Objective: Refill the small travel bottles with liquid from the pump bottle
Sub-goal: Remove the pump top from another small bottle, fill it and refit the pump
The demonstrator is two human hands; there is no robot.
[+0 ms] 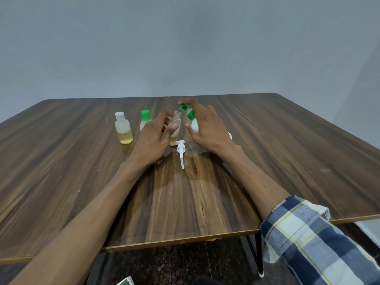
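Hands close together at twelve o'clock: left hand (153, 138) gripping open travel bottle (175, 128), right hand (207, 128) clasping tilted green-pump bottle (192, 120).

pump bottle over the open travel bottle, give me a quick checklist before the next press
1. Open bottle uncapped: ok, its neck is bare.
2. Open bottle steadied: ok, the left hand grips its side.
3. Green nozzle aimed at the neck: ok, the tip sits just above the opening.
4. Pump bottle held: ok, the right hand wraps it, tilted, with a finger on the pump head.
5. Room left in the open bottle: cannot tell, the left hand hides most of it.
6. Loose white pump clear of the work: ok, it lies on the table nearer the person.
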